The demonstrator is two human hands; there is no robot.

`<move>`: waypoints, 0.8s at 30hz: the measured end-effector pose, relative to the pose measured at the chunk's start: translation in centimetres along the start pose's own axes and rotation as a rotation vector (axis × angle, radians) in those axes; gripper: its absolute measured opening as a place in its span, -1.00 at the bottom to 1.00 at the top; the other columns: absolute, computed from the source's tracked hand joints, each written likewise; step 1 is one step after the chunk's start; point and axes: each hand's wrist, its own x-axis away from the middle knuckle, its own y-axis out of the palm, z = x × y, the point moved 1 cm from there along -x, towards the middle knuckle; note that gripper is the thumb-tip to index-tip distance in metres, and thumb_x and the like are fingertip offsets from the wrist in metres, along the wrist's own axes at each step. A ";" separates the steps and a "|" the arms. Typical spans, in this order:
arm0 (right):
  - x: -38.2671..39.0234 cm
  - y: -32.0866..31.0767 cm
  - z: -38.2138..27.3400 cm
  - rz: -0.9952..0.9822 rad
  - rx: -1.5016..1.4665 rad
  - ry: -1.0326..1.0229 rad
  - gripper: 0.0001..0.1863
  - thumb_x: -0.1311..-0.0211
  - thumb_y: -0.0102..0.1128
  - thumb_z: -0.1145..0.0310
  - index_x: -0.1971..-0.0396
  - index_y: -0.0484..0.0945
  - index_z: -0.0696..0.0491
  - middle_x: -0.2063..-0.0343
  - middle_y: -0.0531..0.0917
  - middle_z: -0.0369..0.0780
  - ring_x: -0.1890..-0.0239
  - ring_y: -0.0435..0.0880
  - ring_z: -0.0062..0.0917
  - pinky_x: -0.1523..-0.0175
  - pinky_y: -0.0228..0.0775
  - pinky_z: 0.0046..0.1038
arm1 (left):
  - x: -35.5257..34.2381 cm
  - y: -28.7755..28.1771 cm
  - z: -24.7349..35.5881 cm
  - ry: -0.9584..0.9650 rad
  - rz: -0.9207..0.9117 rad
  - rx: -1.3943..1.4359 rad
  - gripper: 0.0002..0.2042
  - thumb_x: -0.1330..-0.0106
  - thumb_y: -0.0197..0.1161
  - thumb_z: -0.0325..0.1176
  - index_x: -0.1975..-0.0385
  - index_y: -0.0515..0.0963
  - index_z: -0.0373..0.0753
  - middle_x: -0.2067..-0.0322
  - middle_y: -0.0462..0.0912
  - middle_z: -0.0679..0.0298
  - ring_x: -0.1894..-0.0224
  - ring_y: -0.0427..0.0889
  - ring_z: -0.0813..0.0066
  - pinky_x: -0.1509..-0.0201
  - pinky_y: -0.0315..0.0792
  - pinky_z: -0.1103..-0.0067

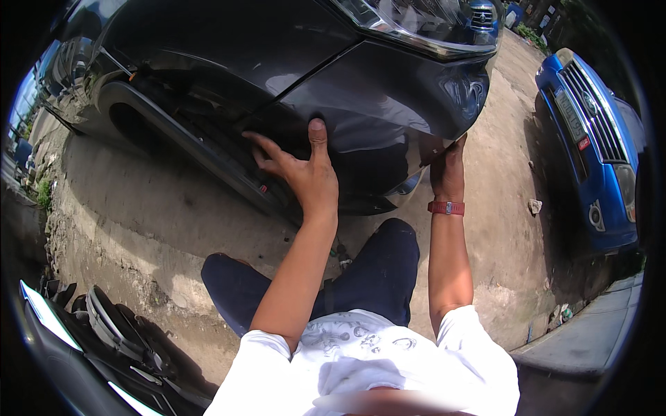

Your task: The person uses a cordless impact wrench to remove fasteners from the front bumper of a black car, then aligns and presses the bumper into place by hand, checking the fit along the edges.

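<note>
The dark front bumper of a black car spans the upper middle, below its headlight. My left hand is at the bumper's wheel-arch edge. Its thumb points up against the glossy outer face, while the fingers are spread to the left, over the dark wheel-arch opening. My right hand reaches up to the bumper's lower right corner, a red band round its wrist. The fingers there are hidden by the bumper. A seam runs between bumper and fender panel.
Below the car a black curved wheel-arch trim slants down toward my knees. A blue vehicle stands at the right on rough concrete ground. A parked motorcycle is at the lower left. A small stone lies at the right.
</note>
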 end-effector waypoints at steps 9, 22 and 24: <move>0.3 0.8 -0.4 0.052 -0.048 -0.025 -0.04 -0.39 0.42 -0.11 -0.54 0.06 0.02 -0.11 0.46 -0.28 0.00 0.50 -0.51 -0.07 0.42 -0.38 | -0.4 -2.1 3.8 0.442 0.045 0.199 -0.17 -0.65 0.03 0.05 -0.65 -0.19 -0.32 -0.65 -0.45 -0.06 -0.71 -0.38 0.09 -0.75 -0.32 0.20; 0.4 -0.1 0.1 0.109 0.011 -0.015 0.00 -0.38 0.43 -0.08 -0.55 0.06 0.11 -0.25 0.41 -0.21 -0.20 0.44 -0.47 -0.33 0.29 -0.35 | -8.2 6.2 12.8 1.329 0.558 -0.171 -0.18 -0.68 -0.28 0.19 -0.60 -0.09 -0.47 -0.61 -0.05 -0.19 -0.70 -0.22 -0.01 -0.70 -0.19 0.16; 0.4 -0.2 0.2 0.096 0.039 0.000 -0.10 -0.45 0.35 -0.08 -0.54 0.11 0.06 -0.43 0.36 -0.22 -0.44 0.34 -0.38 -0.52 0.13 -0.28 | -9.9 7.4 11.6 1.252 0.588 -0.283 0.15 -0.20 0.28 0.33 -0.62 -0.06 -0.32 -0.61 -0.10 -0.19 -0.69 -0.24 -0.16 -0.63 -0.32 -0.14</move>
